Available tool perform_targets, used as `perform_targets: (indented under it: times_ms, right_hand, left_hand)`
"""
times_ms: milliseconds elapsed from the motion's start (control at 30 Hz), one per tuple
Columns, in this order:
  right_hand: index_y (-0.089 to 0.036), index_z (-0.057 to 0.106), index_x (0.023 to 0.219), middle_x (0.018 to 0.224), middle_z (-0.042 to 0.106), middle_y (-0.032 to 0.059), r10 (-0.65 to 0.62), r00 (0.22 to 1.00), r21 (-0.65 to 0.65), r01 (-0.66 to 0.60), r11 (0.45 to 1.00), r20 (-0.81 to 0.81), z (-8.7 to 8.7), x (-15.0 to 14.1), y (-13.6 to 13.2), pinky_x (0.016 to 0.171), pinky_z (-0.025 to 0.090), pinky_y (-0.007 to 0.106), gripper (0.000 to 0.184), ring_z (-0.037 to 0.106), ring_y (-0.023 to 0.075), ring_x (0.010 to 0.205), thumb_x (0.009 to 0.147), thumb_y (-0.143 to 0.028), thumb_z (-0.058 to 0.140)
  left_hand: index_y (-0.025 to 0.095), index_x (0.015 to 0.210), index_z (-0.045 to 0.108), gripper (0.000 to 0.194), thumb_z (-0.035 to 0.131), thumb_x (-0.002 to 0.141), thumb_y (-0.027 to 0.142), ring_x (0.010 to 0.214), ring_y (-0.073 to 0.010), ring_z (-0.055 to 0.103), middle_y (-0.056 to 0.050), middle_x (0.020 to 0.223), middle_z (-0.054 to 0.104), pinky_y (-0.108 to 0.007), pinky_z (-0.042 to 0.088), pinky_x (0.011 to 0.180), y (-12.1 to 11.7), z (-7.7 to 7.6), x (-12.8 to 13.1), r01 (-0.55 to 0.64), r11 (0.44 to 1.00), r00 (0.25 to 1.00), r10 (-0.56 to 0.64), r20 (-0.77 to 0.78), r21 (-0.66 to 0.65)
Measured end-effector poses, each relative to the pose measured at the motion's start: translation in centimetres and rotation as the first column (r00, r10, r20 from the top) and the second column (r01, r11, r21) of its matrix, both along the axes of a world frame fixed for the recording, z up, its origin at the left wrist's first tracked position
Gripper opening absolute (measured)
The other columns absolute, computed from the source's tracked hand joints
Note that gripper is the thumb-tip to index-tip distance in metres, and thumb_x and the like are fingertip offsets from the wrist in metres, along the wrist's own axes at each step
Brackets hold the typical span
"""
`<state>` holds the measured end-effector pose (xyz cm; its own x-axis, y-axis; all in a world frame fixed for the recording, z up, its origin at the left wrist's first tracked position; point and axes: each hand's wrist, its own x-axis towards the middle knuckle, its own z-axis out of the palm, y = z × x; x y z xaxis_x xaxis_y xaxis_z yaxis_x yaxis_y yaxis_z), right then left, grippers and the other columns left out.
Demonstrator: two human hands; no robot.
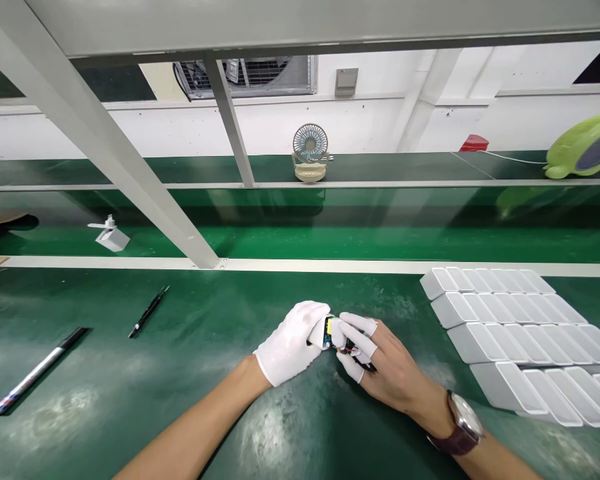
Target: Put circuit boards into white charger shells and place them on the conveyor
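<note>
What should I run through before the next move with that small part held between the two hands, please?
1. Left hand gripping the small part: ok.
2. Right hand fingertips on the part: ok.
3. Part's wires seated: cannot tell, too small.
4. White casings stacked in rows beside the right hand: ok.
5. Two pens lying apart from the hands: ok.
6. Green bench mat under the hands clean: not ok, white scuffs.

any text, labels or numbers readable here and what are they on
None can be read.
The small part held between the left hand and right hand shows a yellow patch, no legible print.
The marker pen barrel has marks, too blurred.
The wristwatch dial is turned away.
The white cases look blank.
</note>
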<state>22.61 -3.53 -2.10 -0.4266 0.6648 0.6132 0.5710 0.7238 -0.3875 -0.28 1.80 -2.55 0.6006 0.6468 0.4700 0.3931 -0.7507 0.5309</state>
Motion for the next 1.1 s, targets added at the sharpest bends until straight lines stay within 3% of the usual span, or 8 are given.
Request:
perform_targets:
  times_ms: [767,900,1100]
  right_hand:
    - [-0.02,0.037,0.15,0.135,0.057,0.0171,-0.022,1.0,-0.027,0.023,0.999,0.02,-0.4,-0.2,-0.2,0.098,0.053,0.047,0.065,0.056,0.0277,0.123,0.092,-0.012,0.063]
    - [-0.018,0.037,0.15,0.136,0.056,0.0177,-0.024,1.0,-0.042,0.024,0.999,0.009,-0.7,-0.6,-0.2,0.098,0.053,0.046,0.064,0.057,0.0272,0.122,0.092,-0.012,0.063]
    - [-0.022,0.033,0.152,0.142,0.051,0.0158,0.01,1.0,-0.187,-0.016,0.982,-0.029,-0.5,-0.6,-0.7,0.101,0.052,0.044,0.067,0.054,0.0276,0.126,0.093,-0.024,0.065]
  left_hand:
    - [0.023,0.14,0.039,0.063,0.061,0.083,0.007,0.123,-0.0292,0.055,-0.013,0.129,0.058,-0.051,0.053,0.101,0.0,0.0,0.0,-0.016,1.0,0.999,0.015,-0.03,-0.026]
    - [0.023,0.132,0.049,0.053,0.062,0.083,0.009,0.116,-0.0297,0.06,-0.012,0.122,0.063,-0.05,0.055,0.095,-0.2,0.6,0.5,-0.019,1.0,0.999,0.018,-0.034,-0.022]
    - [0.021,0.118,0.059,0.037,0.068,0.083,0.022,0.112,-0.0309,0.063,-0.012,0.116,0.066,-0.048,0.054,0.092,-0.4,2.1,0.9,-0.022,0.999,0.995,0.024,-0.093,0.025]
